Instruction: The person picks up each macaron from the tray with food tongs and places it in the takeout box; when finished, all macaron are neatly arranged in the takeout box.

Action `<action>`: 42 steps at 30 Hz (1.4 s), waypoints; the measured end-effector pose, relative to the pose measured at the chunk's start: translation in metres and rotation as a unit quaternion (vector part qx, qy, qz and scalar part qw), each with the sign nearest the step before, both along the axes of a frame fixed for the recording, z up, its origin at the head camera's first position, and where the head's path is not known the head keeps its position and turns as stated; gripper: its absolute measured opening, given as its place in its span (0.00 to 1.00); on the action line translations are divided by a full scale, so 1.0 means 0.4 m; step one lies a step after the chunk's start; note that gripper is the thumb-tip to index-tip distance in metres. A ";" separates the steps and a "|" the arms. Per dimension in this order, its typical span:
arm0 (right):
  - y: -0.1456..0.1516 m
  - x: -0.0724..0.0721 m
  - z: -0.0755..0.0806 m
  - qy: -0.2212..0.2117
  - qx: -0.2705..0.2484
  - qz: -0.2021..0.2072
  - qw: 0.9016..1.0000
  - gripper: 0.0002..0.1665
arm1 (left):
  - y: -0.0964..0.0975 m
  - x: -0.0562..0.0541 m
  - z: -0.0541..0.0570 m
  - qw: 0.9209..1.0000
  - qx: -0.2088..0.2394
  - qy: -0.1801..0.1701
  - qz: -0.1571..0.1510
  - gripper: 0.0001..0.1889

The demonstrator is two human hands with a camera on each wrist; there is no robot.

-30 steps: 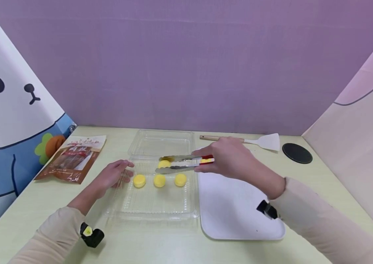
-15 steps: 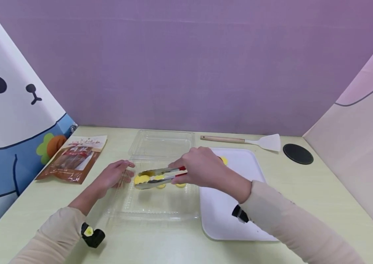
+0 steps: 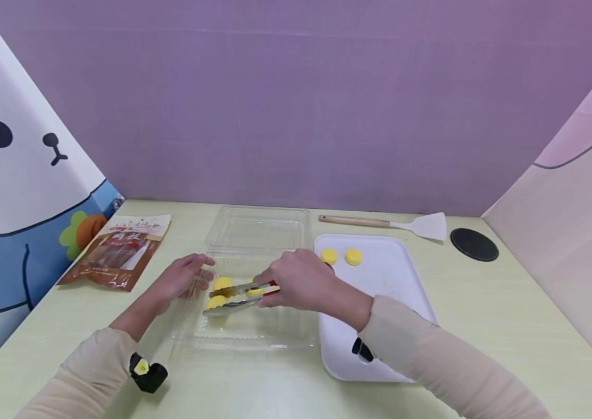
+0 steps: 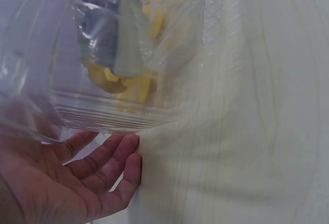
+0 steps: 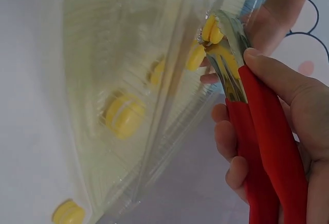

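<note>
**Red-handled tongs with yellow round pieces, at a clear plastic container**

Right hand point(image 3: 303, 282): fingers curled round the red handles of one pair of tongs point(image 5: 267, 126); grip firm-looking, squeezing the handles close together.

Left hand point(image 3: 183, 276): fingers relaxed and lightly bent, laid along the outer left wall of the container point(image 3: 254, 343); no other item in hand.

Held piece point(image 3: 216, 302): one, yellow, round, between the tong tips, over the left part of the container; whether it touches the floor is hard to tell through the plastic.

Room: the left wall stands just beside the tong tips, the left hand directly beyond it. Container floor extends from the tongs to the front rim. Right rim runs near the tray's left edge.

Direction: tongs' long axis runs nearly crosswise, tips pointing left and slightly toward the person.

Also inside: second piece point(image 3: 222, 283), just behind the held one; third piece point(image 3: 255, 286), partly covered by the tongs; fourth piece point(image 5: 123, 115), seen from the right wrist.

Outward: lid point(image 3: 258, 227), open, behind the container; white tray point(image 3: 390, 291), right, with two yellow pieces point(image 3: 353, 256) near its far edge; spatula point(image 3: 361, 222), handle left, blade right; black disc point(image 3: 474, 244); brown food packet point(image 3: 117, 256), far left.
</note>
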State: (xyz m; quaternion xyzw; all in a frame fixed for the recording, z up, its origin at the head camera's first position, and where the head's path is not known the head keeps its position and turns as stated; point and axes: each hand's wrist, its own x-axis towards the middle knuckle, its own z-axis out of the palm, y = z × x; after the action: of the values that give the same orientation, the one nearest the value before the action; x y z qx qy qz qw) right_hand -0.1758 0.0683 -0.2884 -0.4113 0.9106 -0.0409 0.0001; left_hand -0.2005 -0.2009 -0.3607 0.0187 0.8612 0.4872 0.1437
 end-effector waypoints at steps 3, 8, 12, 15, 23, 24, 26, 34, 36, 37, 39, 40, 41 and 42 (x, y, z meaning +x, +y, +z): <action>-0.006 0.000 -0.013 0.008 0.001 0.005 1.000 0.22 | 0.000 0.000 0.000 1.000 0.001 0.001 -0.002 0.30; -0.016 0.000 -0.031 0.012 0.006 0.008 1.000 0.22 | -0.003 0.000 -0.002 1.000 0.007 0.002 -0.003 0.29; -0.019 -0.001 -0.039 0.007 0.011 0.002 1.000 0.23 | -0.003 0.000 -0.003 1.000 0.012 0.001 -0.005 0.29; -0.018 -0.002 -0.040 0.007 0.012 -0.001 1.000 0.24 | -0.003 -0.001 -0.004 1.000 0.014 0.001 -0.003 0.29; 0.004 -0.002 -0.032 0.008 -0.023 0.002 1.000 0.27 | -0.001 -0.002 -0.004 1.000 0.003 0.003 0.000 0.29; 0.008 -0.002 -0.029 0.009 -0.027 0.002 1.000 0.28 | 0.000 -0.002 -0.004 1.000 0.001 0.002 0.001 0.29; 0.017 -0.001 -0.023 0.008 -0.036 0.002 0.999 0.29 | 0.000 -0.003 -0.004 1.000 -0.002 0.004 0.003 0.28; 0.073 -0.008 0.011 0.014 -0.075 0.007 0.997 0.33 | 0.001 -0.004 -0.007 1.000 0.003 -0.002 0.008 0.28; 0.092 -0.012 0.016 0.018 -0.088 0.008 0.996 0.33 | 0.001 -0.004 -0.006 1.000 0.004 -0.006 0.006 0.28; 0.102 -0.014 0.019 0.021 -0.093 0.008 0.995 0.33 | 0.001 -0.005 -0.006 1.000 0.003 -0.006 0.005 0.28; 0.121 -0.018 0.024 0.031 -0.100 0.009 0.995 0.33 | 0.001 -0.005 -0.005 1.000 0.001 -0.007 0.004 0.29; 0.131 -0.020 0.027 0.035 -0.103 0.007 0.994 0.33 | 0.000 -0.005 -0.005 1.000 0.000 -0.007 0.004 0.29; 0.141 -0.021 0.030 0.035 -0.105 0.004 0.994 0.33 | 0.000 -0.006 -0.004 1.000 -0.001 -0.006 0.004 0.29; 0.150 -0.023 0.032 0.037 -0.109 0.002 0.993 0.33 | 0.000 -0.006 -0.004 1.000 -0.002 -0.006 0.004 0.29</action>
State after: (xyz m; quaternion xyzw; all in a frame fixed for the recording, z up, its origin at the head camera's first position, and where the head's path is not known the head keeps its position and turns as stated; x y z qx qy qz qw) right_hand -0.1850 0.1284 -0.2754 -0.4119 0.8993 -0.1245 -0.0784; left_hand -0.2029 -0.2009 -0.3622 0.0115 0.8614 0.4860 0.1471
